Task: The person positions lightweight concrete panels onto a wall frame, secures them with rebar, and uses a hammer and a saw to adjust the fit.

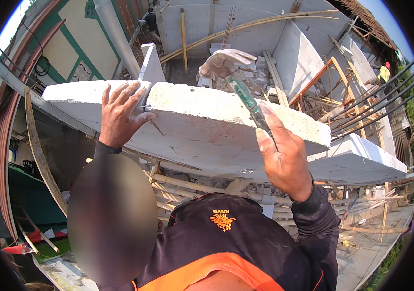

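A wall of pale lightweight blocks runs across in front of me. My left hand (pixel 119 114) rests on the top edge of the left block (pixel 73 92), fingers laid over it and thumb out toward the joint with the longer block (pixel 192 102). A thin line or wire shows at that joint, and a small dark nail-like piece lies just below the thumb. In my right hand (pixel 287 157) is a claw hammer (pixel 241 87) with a worn green grip, its head raised above the longer block. A blurred oval covers the area below my left wrist.
Bamboo poles and planks (pixel 178 186) lie below the wall on my side. Beyond it are broken blocks (pixel 260 72), an orange-brown wooden frame (pixel 335 82) and dark bars (pixel 381 104) at right. One person (pixel 151 22) is far back; another (pixel 384 72) is at right.
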A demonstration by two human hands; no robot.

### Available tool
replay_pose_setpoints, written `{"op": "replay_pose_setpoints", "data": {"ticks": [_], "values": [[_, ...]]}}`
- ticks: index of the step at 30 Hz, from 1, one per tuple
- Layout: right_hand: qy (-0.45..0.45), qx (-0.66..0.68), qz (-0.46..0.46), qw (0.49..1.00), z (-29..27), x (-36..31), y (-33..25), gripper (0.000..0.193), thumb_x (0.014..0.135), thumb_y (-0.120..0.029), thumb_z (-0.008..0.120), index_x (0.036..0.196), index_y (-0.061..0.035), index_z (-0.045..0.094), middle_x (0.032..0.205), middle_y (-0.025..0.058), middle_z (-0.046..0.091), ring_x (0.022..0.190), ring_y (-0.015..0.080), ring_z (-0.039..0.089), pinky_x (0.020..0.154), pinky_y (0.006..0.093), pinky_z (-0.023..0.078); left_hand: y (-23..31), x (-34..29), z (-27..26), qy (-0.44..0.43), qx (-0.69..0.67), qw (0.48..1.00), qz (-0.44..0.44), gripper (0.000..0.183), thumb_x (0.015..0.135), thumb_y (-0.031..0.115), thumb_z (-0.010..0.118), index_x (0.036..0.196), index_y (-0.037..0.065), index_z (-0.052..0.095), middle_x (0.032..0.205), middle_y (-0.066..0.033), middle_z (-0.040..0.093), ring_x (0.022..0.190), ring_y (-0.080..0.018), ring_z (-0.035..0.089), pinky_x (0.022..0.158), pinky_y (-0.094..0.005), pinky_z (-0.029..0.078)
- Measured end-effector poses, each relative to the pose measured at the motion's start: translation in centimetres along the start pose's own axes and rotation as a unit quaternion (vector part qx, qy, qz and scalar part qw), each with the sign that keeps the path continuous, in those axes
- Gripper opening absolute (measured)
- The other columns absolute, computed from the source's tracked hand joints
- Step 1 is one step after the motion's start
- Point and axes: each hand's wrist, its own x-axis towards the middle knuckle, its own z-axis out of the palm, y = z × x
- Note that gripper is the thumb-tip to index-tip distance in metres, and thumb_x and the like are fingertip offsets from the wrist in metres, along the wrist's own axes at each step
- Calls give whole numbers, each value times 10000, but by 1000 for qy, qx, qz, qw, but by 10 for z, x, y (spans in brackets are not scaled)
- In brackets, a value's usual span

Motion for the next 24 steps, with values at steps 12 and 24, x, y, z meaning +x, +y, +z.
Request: {"op": "replay_pose_setpoints", "data": {"ticks": [12, 24], "values": [[182, 74, 21, 980, -13, -99, 40, 441, 968, -136, 644, 1338, 75, 527, 834, 164, 670, 690, 277, 658, 651, 365, 502, 128, 60, -3, -28, -23, 993, 111, 956, 740, 663, 724, 1447, 67, 481, 1495, -185, 469, 1401, -367, 422, 1201, -559, 217], [366, 335, 457, 738, -42, -286, 79, 247, 1055, -284, 491, 1022, -39, 486, 662, 23, 478, 530, 91, 459, 484, 247, 402, 204, 105, 6, -161, -70, 970, 169, 892, 570, 149, 891, 1392, 97, 547, 1344, -160, 544, 1222, -368, 533, 1053, -473, 403]]}}
